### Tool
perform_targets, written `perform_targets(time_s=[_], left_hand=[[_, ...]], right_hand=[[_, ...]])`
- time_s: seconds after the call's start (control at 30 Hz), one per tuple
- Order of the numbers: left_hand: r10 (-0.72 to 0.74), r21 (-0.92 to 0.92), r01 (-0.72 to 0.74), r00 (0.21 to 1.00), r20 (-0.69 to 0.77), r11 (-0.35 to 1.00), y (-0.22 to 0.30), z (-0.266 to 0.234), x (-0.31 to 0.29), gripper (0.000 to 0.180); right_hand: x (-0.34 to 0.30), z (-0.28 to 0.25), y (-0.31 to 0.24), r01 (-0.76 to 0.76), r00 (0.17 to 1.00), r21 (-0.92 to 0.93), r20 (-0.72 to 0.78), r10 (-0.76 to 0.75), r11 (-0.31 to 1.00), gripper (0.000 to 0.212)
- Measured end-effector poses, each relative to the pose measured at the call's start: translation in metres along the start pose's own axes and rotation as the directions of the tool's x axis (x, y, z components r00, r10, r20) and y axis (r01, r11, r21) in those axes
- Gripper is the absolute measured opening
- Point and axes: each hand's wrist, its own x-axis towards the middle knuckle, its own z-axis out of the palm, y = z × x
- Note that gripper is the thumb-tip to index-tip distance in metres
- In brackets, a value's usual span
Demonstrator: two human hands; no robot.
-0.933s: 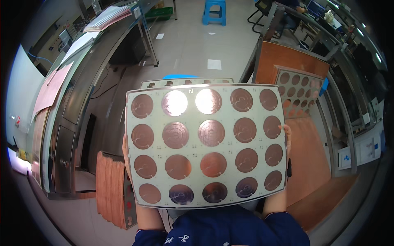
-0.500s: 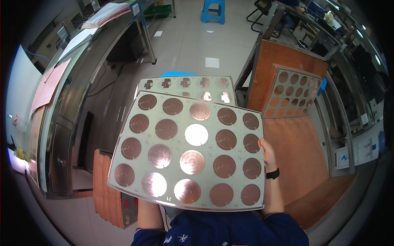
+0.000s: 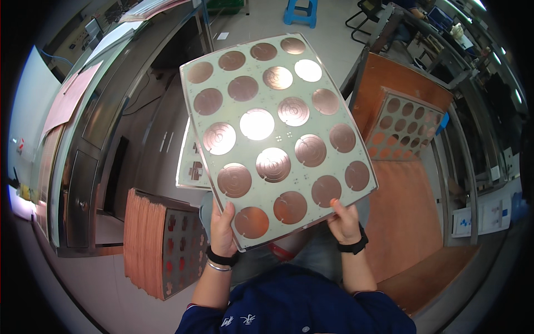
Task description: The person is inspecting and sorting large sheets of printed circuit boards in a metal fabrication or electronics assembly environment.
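Observation:
A pale green circuit-board panel with rows of copper discs is tilted up in front of me. My left hand grips it near its lower left corner, thumb on the face. At the lower right edge, my right hand is closed on the same panel, its thumb over the front and the other fingers mostly hidden behind. Light glares off several discs. Partly covered behind it lies another panel with differently shaped copper patches.
On the left, a thick stack of copper-edged panels stands on edge beside a metal desk. To the right, disc-patterned panels lean on a wooden backboard above a wooden base. A blue stool stands farther off.
The panel has turned from lying wide to standing tall and slanted, and has risen. My left hand has come into view at its lower left; my right has shifted from its side to its lower edge.

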Motion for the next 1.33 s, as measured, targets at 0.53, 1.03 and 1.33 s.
perform_targets(time_s=[0.53, 1.03, 1.33], left_hand=[[-0.063, -0.017, 0.062, 0.997, -0.041, 0.998, 0.016, -0.031, -0.001, 0.056], [-0.059, 0.03, 0.06, 0.997, -0.048, 0.998, 0.021, -0.029, -0.004, 0.058], [-0.017, 0.108, 0.022, 0.999, -0.049, 0.994, 0.022, -0.033, -0.001, 0.062]], right_hand=[[-0.009, -0.047, -0.043, 0.119, 0.984, -0.229, -0.101, -0.145, 0.966, 0.043], [-0.006, -0.043, -0.037, 0.063, 0.973, -0.243, -0.2, -0.114, 0.968, 0.039], [-0.004, -0.052, -0.033, 0.043, 0.99, -0.221, -0.124, -0.072, 0.974, 0.041]])
